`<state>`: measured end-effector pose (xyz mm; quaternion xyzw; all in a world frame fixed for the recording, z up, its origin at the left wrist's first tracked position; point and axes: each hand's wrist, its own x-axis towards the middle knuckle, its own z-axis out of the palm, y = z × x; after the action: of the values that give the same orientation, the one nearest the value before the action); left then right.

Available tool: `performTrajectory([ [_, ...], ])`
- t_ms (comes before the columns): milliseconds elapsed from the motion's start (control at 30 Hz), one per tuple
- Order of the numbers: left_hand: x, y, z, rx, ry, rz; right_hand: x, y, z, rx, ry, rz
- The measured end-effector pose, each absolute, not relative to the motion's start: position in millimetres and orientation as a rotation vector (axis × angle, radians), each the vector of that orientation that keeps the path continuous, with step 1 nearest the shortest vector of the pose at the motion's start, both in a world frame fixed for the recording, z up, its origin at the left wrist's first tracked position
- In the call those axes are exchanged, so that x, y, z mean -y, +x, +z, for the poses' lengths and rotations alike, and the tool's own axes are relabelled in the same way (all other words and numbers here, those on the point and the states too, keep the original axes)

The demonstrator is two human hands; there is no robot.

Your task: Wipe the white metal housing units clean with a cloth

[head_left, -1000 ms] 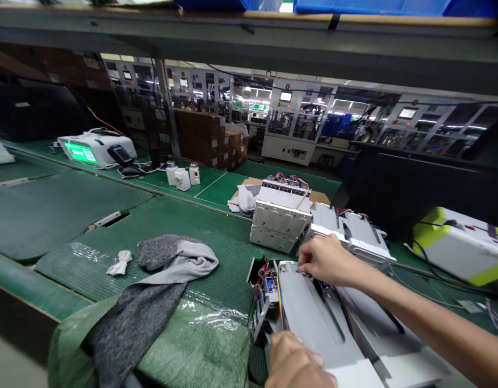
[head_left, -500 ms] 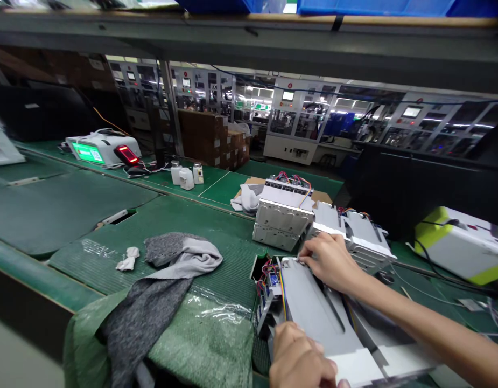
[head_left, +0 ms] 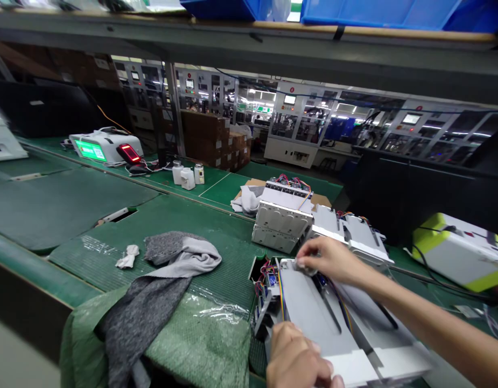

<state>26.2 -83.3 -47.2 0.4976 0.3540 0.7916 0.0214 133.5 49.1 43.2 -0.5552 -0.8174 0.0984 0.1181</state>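
A grey sheet-metal electronics housing point(head_left: 313, 318) lies on the green mat in front of me, with coloured wires and small blue boards point(head_left: 267, 285) packed along its left side. My left hand point(head_left: 295, 358) grips its near edge at the bottom of the view. My right hand point(head_left: 325, 258) is at the housing's far corner, its fingertips pinched on a small pale piece point(head_left: 302, 265). That piece is too small to identify. The fingers hide part of the wiring at that corner.
Two more metal units point(head_left: 283, 215) point(head_left: 349, 234) stand just beyond the hands. A grey knit cloth point(head_left: 163, 280) and green bubble wrap point(head_left: 196, 339) lie to the left. A white-and-lime case point(head_left: 458, 250) sits right, and cables run along the bench.
My right hand has lifted slightly from the housing's far corner, and its fingers have drawn together. The left hand stays on the near edge. The whole view has shifted slightly.
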Motion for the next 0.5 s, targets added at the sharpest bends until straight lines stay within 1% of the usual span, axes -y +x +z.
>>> performTrajectory([
  [300,78.7,25.2,-50.2,-1.119,1.619,2.486,-44.7,117.1,34.8,2.419,-1.545,0.171],
  [500,84.1,17.6,-47.9,-1.121,1.712,2.347,-47.8,114.7,35.4,2.454,-1.524,0.102],
])
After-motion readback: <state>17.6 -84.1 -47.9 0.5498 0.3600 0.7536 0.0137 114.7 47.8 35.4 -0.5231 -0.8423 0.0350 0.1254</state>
